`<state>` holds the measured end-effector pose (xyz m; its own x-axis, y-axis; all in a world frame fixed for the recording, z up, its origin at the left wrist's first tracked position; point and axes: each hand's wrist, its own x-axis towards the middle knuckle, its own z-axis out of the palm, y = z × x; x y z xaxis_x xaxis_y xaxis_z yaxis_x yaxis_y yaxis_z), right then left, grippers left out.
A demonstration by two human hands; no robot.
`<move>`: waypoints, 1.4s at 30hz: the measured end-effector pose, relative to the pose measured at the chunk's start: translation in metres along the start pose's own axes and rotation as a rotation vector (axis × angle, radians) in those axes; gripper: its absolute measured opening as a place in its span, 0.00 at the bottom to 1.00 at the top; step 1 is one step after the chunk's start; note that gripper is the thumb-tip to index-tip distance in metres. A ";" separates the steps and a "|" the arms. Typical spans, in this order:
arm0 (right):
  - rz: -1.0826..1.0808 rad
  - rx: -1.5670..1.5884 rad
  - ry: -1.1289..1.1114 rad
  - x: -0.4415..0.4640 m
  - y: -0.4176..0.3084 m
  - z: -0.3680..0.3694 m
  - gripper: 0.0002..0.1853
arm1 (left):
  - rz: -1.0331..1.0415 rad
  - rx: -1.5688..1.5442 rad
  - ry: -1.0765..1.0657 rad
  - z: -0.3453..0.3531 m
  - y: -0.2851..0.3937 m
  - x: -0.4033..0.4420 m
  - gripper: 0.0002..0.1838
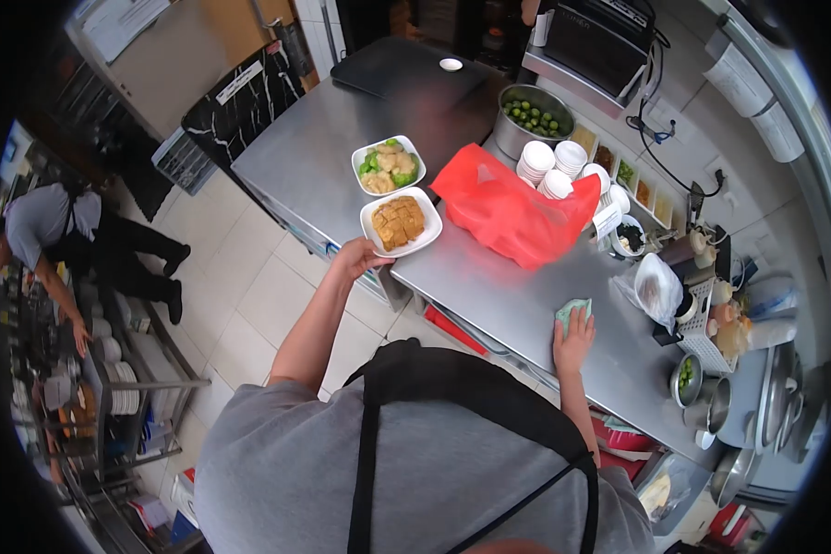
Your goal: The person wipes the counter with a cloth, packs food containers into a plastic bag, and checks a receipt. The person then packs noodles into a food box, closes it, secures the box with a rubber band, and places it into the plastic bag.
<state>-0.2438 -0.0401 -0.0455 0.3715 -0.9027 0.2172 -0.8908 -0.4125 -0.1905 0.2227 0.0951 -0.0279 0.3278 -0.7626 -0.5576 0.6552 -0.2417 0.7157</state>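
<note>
Far left: a co-worker (65,217) bends over a steel rack, arm reaching down; stacked plates (124,390) on it.

Next right: left hand (353,260) at the left edge of the table (466,286), fingers pinching the near-left rim of the near dish (431,227). That dish is white, sits on the table by the edge, carries a browned slab (398,222) cut into pieces. Far dish (364,151) is just beyond it, also white: broccoli plus pale chunks.

Red plastic bag (517,208) lies right of the dishes. Steel pot (516,136) of round green items behind it, white cup stacks (556,183) to the right of the pot.

Right hand (573,345) rests on a green cloth (574,306) on the table, fingers extended over it; can't tell if they pinch any. Further right: clear plastic bag (657,288), small bowl (678,392) with green pieces, white basket (702,340) of bottles.
</note>
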 end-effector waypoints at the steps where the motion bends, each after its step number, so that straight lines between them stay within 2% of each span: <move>1: 0.015 -0.021 0.018 0.001 -0.003 -0.001 0.27 | -0.007 0.007 -0.015 -0.001 0.004 0.006 0.16; 6: 0.119 -0.110 0.097 0.007 -0.022 0.000 0.26 | 0.003 -0.012 -0.043 -0.002 0.023 0.040 0.18; 8: 0.028 0.030 0.143 0.012 -0.035 0.010 0.24 | 0.105 -0.023 -0.088 0.002 0.029 0.049 0.18; 12: -0.249 0.210 0.098 0.015 -0.085 0.033 0.19 | 0.076 -0.190 -0.035 -0.010 0.037 0.076 0.20; 14: -0.390 0.432 0.045 0.014 -0.111 0.033 0.16 | 0.138 -0.032 0.066 -0.032 0.040 0.094 0.21; 15: -0.375 0.426 0.062 0.014 -0.120 0.024 0.16 | 0.210 0.033 0.278 -0.012 0.049 0.075 0.23; 16: -0.382 0.568 -0.087 0.012 -0.129 0.009 0.13 | 0.286 0.094 0.493 0.009 0.061 0.049 0.24; 17: -0.388 0.710 -0.241 0.012 -0.133 -0.006 0.11 | 0.367 0.122 0.511 0.010 0.067 0.045 0.24; 19: -0.330 0.725 -0.270 0.015 -0.123 -0.032 0.11 | 0.459 0.149 0.515 0.011 0.080 0.042 0.24; 20: -0.276 0.743 -0.318 0.017 -0.112 -0.043 0.10 | 0.608 0.196 0.523 0.016 0.085 0.038 0.22; 21: -0.266 0.671 -0.253 0.020 -0.095 -0.054 0.12 | 0.756 0.241 0.531 0.020 0.089 0.034 0.20; 22: -0.103 0.603 -0.274 0.024 -0.075 -0.057 0.12 | 0.757 0.241 0.522 0.033 0.094 0.023 0.20; 23: 0.060 0.533 -0.297 0.028 -0.054 -0.056 0.14 | 0.845 0.272 0.467 0.051 0.100 0.009 0.18; 24: 0.109 0.294 -0.304 0.034 -0.031 -0.057 0.15 | 0.931 0.301 0.412 0.069 0.102 -0.003 0.17; 25: 0.156 0.056 -0.307 0.044 -0.011 -0.061 0.16 | 0.932 0.301 0.406 0.086 0.102 -0.008 0.17; 27: 0.061 0.010 -0.118 0.070 0.000 -0.115 0.20 | 1.036 0.398 0.256 0.122 0.101 -0.017 0.17; 28: 0.030 0.091 0.026 0.095 0.008 -0.128 0.22 | 1.050 0.443 0.197 0.145 0.098 -0.029 0.15; 30: -0.167 0.292 0.429 0.144 0.000 -0.177 0.18 | 1.015 0.425 0.013 0.192 0.084 -0.048 0.13; 31: -0.126 0.343 0.503 0.164 -0.014 -0.212 0.15 | 0.960 0.365 -0.109 0.211 0.073 -0.055 0.12; 33: -0.309 0.333 0.814 0.207 -0.032 -0.267 0.13 | 1.038 0.515 -0.309 0.242 0.049 -0.069 0.12; 34: -0.321 0.484 0.868 0.228 -0.036 -0.285 0.14 | 1.027 0.562 -0.389 0.255 0.037 -0.081 0.11; 36: -0.392 0.522 0.988 0.262 -0.048 -0.317 0.12 | 0.974 0.636 -0.546 0.276 0.013 -0.094 0.11; 37: -0.391 0.523 0.986 0.274 -0.049 -0.322 0.12 | 0.932 0.665 -0.622 0.281 0.002 -0.097 0.10; 39: -0.322 0.858 0.788 0.287 -0.050 -0.322 0.09 | 0.890 0.718 -0.647 0.289 -0.013 -0.106 0.10; 40: -0.316 0.861 0.778 0.282 -0.049 -0.315 0.09 | 0.848 0.768 -0.672 0.289 -0.018 -0.109 0.10; 42: -0.241 1.117 0.719 0.265 -0.049 -0.295 0.07 | 0.817 0.767 -0.681 0.286 -0.024 -0.109 0.10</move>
<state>-0.1785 -0.2233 0.3039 -0.0378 -0.6724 0.7392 -0.0086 -0.7395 -0.6731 -0.0232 0.0124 0.1354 -0.1120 -0.9442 0.3099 -0.1926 0.3265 0.9254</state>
